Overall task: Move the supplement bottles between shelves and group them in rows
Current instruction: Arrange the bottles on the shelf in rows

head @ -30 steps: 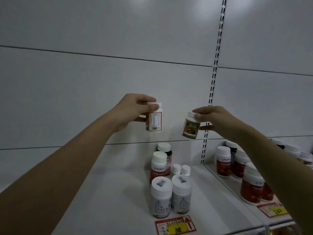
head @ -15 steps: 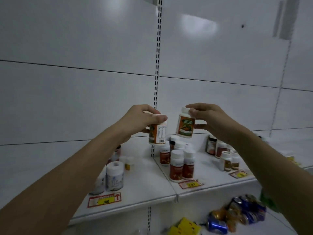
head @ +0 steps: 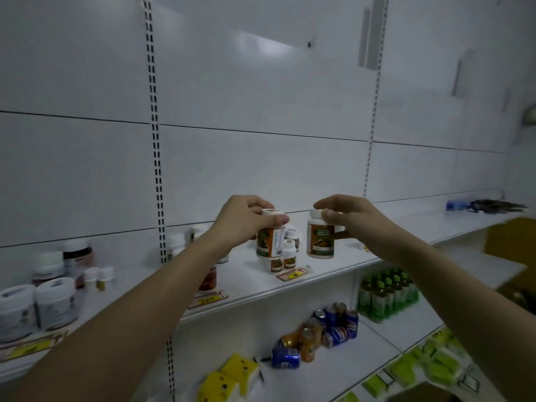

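Left hand (head: 243,220) pinches the white cap of a cylindrical plastic bottle with orange-green label (head: 269,242). Right hand (head: 348,217) pinches the cap of a matching white-capped bottle (head: 320,240). Both bottles hang upright above the white metal shelf (head: 324,272), near its front edge.

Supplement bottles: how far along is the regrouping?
Done: a few small white-capped orange-label bottles stand grouped by the price tag. In hand: the left hand and right hand each hold one orange-label bottle by the cap above the white shelf. Left: placing both; mixed bottles remain further left.
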{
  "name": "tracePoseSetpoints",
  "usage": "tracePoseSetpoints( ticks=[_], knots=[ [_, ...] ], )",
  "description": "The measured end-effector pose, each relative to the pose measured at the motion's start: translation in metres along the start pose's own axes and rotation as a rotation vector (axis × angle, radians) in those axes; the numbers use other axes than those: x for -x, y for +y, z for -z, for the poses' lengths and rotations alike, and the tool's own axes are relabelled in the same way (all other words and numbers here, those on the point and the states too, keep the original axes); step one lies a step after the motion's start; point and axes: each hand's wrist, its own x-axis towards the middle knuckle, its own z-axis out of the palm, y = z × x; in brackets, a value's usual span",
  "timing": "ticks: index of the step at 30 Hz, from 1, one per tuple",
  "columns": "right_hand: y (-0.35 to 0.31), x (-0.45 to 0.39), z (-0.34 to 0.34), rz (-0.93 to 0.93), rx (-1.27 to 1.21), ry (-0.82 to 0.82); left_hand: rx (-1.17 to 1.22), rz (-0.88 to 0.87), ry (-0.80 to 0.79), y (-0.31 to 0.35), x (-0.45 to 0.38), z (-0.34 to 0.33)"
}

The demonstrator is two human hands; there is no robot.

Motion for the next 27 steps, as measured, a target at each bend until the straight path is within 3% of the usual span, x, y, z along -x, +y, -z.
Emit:
tracePoseSetpoints(
  ticks=[9,19,27],
  knots=[
    [0.070,-0.047,0.033,0.013,0.230,0.081,-0.140,0.034,0.041,-0.014,-0.070,-0.033],
    [0.153,-0.158,0.015,0.052,0.408,-0.164,-0.057,0.098,0.116,-0.071,-0.156,-0.060],
    [0.200,-0.207,0.001,0.082,0.501,-0.334,-0.127,0.141,0.174,-0.084,-0.192,-0.066]
  ],
)
